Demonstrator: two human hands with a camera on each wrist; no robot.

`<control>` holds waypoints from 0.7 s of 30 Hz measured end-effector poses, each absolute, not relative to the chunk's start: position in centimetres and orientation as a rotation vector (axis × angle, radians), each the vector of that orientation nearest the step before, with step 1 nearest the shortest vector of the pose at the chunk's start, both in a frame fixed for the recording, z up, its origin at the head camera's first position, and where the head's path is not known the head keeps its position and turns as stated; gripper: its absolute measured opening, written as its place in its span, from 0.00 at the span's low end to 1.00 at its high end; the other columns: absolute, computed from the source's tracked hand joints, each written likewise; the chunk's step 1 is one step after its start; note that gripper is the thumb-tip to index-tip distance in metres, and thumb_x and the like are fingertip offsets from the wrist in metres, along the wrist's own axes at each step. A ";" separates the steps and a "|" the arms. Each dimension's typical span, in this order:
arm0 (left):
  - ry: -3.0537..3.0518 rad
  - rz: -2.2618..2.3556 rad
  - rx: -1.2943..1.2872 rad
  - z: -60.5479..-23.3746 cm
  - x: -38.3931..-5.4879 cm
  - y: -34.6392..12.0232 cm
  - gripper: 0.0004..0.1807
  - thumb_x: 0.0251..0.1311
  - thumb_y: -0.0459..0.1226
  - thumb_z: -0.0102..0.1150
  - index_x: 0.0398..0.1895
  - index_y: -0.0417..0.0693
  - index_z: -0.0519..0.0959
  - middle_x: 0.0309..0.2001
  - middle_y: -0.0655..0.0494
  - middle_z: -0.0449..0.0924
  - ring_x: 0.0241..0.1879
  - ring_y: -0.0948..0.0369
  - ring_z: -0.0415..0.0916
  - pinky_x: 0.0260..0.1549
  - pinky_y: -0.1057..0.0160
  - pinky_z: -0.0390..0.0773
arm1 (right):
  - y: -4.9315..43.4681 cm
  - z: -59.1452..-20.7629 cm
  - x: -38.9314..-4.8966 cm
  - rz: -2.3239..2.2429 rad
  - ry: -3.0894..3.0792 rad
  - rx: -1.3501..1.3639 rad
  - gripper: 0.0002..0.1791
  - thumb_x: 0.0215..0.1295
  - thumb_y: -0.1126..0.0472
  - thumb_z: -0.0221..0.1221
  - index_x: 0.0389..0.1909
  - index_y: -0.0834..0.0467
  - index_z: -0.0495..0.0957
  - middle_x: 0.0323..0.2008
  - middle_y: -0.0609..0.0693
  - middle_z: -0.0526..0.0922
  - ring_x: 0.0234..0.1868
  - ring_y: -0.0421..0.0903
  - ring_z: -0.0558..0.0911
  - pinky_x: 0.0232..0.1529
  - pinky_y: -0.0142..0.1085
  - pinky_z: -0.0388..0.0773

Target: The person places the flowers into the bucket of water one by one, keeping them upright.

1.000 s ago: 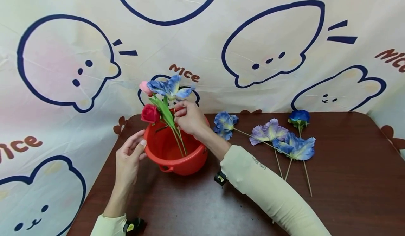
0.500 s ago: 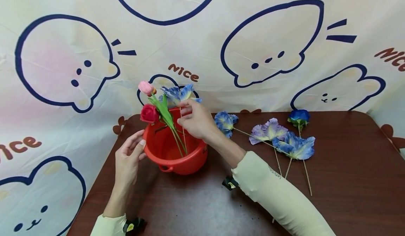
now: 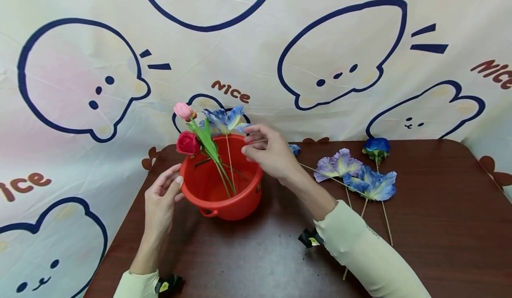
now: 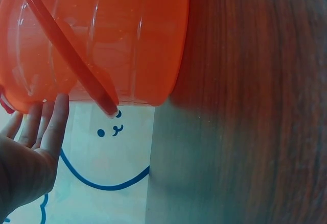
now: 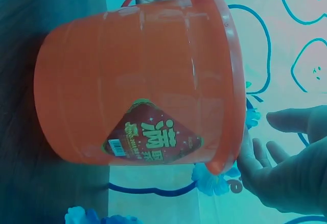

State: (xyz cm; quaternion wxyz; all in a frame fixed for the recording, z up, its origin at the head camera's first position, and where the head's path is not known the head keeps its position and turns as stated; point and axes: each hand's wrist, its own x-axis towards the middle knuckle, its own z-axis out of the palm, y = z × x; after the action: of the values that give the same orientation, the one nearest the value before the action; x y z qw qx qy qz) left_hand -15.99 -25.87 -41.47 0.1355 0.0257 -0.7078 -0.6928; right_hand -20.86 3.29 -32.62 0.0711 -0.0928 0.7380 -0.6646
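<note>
A red plastic bucket (image 3: 240, 208) stands on the table, holding a pink tulip (image 3: 183, 111), a red rose (image 3: 188, 143) and a blue flower (image 3: 225, 119) whose thin stem leans inside. My left hand (image 3: 161, 204) touches the bucket's left side below the rim; its fingers look fairly straight against the wall in the left wrist view. Beside the right rim is my right hand (image 3: 274, 153), its fingers spread and holding nothing, with the blue flower's stem apart from them. A diamond label (image 5: 150, 134) shows on the bucket in the right wrist view.
To the right lie a purple flower (image 3: 340, 164), a blue-yellow flower (image 3: 374, 183) and a dark blue rose (image 3: 377, 147). Another blue flower (image 3: 294, 149) is partly hidden behind my right hand. A printed cloth (image 3: 240, 49) hangs behind the brown table (image 3: 452, 218).
The right hand has let go of the blue flower's stem and moved right, away from it. That flower has shifted slightly right and down. The left hand stays at the bucket.
</note>
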 end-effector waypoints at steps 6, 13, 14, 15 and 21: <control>-2.051 -2.007 0.079 -41.5 -16.0 -25.9 0.23 0.78 0.36 0.60 0.71 0.39 0.77 0.51 0.59 0.88 0.45 0.66 0.91 0.42 0.67 0.90 | 5.1 -33.0 -20.3 -2.004 2.226 -0.286 0.26 0.74 0.65 0.65 0.71 0.55 0.76 0.63 0.58 0.82 0.59 0.53 0.87 0.52 0.44 0.92; -2.053 -2.001 0.087 -41.4 -16.1 -25.9 0.24 0.78 0.36 0.60 0.72 0.38 0.76 0.52 0.59 0.88 0.46 0.67 0.90 0.42 0.67 0.90 | 8.2 -34.3 -20.5 -1.933 2.289 -0.281 0.25 0.74 0.61 0.67 0.69 0.52 0.77 0.62 0.56 0.83 0.58 0.54 0.87 0.55 0.45 0.91; -2.052 -2.002 0.088 -41.4 -16.1 -25.9 0.24 0.78 0.36 0.60 0.72 0.38 0.76 0.51 0.60 0.88 0.46 0.67 0.90 0.42 0.67 0.90 | 8.6 -34.7 -20.6 -1.923 2.292 -0.280 0.25 0.74 0.61 0.67 0.69 0.53 0.77 0.62 0.57 0.82 0.59 0.55 0.87 0.56 0.46 0.91; -2.053 -2.002 0.088 -41.4 -16.0 -25.9 0.23 0.78 0.36 0.60 0.72 0.38 0.76 0.51 0.60 0.88 0.46 0.67 0.90 0.42 0.67 0.90 | 9.1 -35.1 -20.7 -1.911 2.297 -0.274 0.25 0.74 0.60 0.66 0.70 0.53 0.77 0.63 0.57 0.82 0.59 0.56 0.87 0.57 0.47 0.90; -2.037 -2.009 0.082 -41.6 -16.0 -25.9 0.22 0.78 0.35 0.60 0.71 0.38 0.77 0.50 0.59 0.88 0.45 0.67 0.90 0.41 0.67 0.90 | 11.7 -37.1 -21.3 -1.885 2.316 -0.220 0.24 0.77 0.61 0.64 0.70 0.59 0.76 0.63 0.64 0.81 0.59 0.62 0.86 0.59 0.50 0.89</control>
State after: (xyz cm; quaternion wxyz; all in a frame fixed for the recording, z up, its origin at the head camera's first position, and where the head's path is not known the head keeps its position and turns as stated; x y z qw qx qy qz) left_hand -16.04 -25.85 -41.57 0.1392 0.0285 -0.7048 -0.6950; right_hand -21.31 11.66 -37.11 0.0737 -0.0733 0.7713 -0.6279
